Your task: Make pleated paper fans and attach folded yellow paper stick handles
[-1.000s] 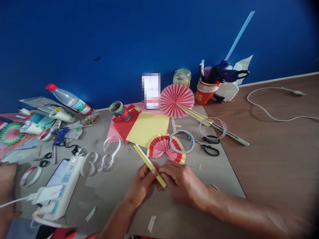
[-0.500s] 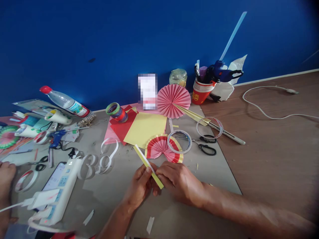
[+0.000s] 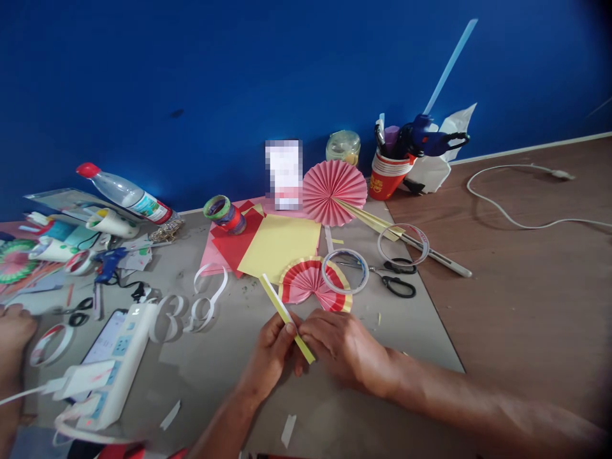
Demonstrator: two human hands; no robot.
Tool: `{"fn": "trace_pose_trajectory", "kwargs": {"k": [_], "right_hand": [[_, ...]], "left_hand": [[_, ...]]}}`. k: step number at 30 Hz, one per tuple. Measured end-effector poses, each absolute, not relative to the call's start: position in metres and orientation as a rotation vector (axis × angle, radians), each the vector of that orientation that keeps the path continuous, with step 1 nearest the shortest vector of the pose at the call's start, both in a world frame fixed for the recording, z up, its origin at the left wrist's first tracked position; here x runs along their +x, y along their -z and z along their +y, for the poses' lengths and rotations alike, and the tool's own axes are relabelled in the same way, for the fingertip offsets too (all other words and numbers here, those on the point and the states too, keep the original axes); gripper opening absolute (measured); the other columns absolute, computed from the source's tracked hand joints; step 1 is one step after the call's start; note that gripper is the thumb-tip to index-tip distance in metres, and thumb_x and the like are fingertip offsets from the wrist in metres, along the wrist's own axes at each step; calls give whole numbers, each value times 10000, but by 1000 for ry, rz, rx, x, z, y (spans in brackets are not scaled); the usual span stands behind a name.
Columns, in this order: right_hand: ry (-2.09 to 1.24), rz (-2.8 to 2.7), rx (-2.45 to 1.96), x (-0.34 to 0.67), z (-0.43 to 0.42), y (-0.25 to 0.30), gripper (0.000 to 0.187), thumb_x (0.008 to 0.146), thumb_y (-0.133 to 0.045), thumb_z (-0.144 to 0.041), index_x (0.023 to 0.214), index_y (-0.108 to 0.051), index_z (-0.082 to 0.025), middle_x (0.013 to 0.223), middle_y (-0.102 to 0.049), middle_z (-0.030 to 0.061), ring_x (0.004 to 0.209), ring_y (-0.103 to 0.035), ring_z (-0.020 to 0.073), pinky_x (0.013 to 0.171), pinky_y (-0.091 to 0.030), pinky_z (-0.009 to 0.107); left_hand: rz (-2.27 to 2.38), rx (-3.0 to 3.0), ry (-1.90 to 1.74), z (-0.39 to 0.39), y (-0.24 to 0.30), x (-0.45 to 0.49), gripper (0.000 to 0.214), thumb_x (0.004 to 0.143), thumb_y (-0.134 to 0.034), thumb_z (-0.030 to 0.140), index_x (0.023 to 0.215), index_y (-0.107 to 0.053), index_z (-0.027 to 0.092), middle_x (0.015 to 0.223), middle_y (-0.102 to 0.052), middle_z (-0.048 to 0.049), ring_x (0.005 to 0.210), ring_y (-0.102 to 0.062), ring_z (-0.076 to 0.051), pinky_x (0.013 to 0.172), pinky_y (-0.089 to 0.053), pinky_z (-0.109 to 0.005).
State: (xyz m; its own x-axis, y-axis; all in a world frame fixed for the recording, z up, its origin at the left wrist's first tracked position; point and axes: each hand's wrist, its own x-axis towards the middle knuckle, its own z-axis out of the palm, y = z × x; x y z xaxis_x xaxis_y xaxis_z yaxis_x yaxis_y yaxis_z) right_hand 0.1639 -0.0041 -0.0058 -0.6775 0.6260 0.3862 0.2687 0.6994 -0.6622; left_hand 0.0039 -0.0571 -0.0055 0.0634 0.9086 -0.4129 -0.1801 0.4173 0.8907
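Observation:
A narrow folded strip of yellow paper (image 3: pixel 273 296), with a white band along its upper right edge, is held slantwise over the grey mat. My left hand (image 3: pixel 271 347) grips it with the thumb on top and the fingers beneath. At the strip's lower right edge my right hand (image 3: pixel 339 344) is closed, its fingertips pinched against the paper; what exactly lies between them is hidden. Just beyond the hands lies a pleated paper fan (image 3: pixel 313 287) in pink, red and yellow. A roll of clear tape (image 3: pixel 345 291) rests partly on it, near black-handled scissors (image 3: pixel 399 287).
Yellow paper sheets (image 3: pixel 282 245) and a pink pleated rosette (image 3: pixel 332 191) are farther back. A second tape roll (image 3: pixel 404 261) lies by a utility knife (image 3: pixel 449 262). A power strip (image 3: pixel 119 376) stands left, near another person's hand (image 3: pixel 16 328). The red cup (image 3: pixel 386 177) holds tools.
The far end of the yellow strip has shifted very slightly up and to the right. Both my hands keep nearly the same hold. The other person's hand at left has moved slightly inward.

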Motion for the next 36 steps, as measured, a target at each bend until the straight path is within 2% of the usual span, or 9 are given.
{"fn": "trace_pose_trajectory", "kwargs": {"k": [12, 24, 36], "right_hand": [[-1074, -2220, -688, 166, 0, -3, 221, 921, -424, -149, 743, -553, -169, 706, -577, 33, 657, -551, 133, 622, -434, 235], [-1229, -2085, -707, 164, 1, -1, 203, 865, -476, -88, 707, -578, -166, 681, -582, 12, 639, -543, 115, 613, -415, 212], [-1292, -1989, -756, 162, 1, 0, 176, 854, -499, -85, 757, -621, -168, 700, -619, -1, 643, -572, 98, 613, -428, 193]], "left_hand": [[1277, 844, -921, -58, 3, 4, 335, 873, -520, 499, 790, -492, 176, 495, -537, 56, 359, -472, -69, 387, -338, -177], [1206, 786, -927, -57, 6, 1, 331, 887, -509, 484, 783, -490, 171, 456, -535, 55, 334, -457, -57, 390, -353, -166], [1152, 675, -951, -57, 4, 3, 339, 866, -549, 476, 752, -505, 160, 478, -576, 31, 312, -471, -62, 341, -351, -159]]}}
